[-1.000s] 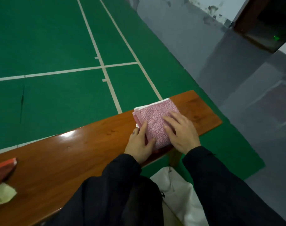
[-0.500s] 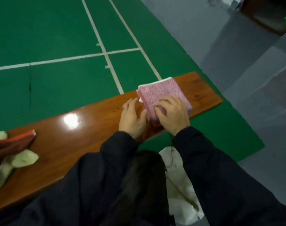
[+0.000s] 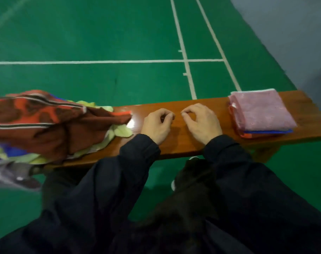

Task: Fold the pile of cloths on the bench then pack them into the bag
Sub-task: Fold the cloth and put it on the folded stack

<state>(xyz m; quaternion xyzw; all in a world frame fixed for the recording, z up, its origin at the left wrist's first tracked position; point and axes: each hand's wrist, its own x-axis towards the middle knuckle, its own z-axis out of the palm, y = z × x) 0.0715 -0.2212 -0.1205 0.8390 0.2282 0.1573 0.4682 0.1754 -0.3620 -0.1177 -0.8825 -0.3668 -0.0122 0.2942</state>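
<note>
On the table [image 3: 183,142], both my hands sit at mid-span over bare wood, between the two lots of cloth. Left hand [image 3: 157,123]: fingers loosely curled, thumb near fingertips, holding nothing. Right hand [image 3: 201,123]: same, curled and empty. Can't tell if either touches the wood.

Unfolded pile [image 3: 51,125] lies to my left, just beside the left hand, so the left hand is nearer. Its long axis runs along the table. Top piece is a red-orange and brown patterned cloth [image 3: 37,114] with a striped band, crumpled, one corner pointing at my left hand. Pale yellow-green cloth [image 3: 122,132] sticks out underneath; bits of blue lower left. The pile hangs over the near edge.

Folded stack [image 3: 260,114] is to my right, near the table end, clear of the right hand. Pink cloth on top, squared off, with blue and orange edges showing below.

Bag: not in view here.

Judgement: folding is partly done, packing not started. Next move is probably a reach left for the red-brown cloth's near corner.
</note>
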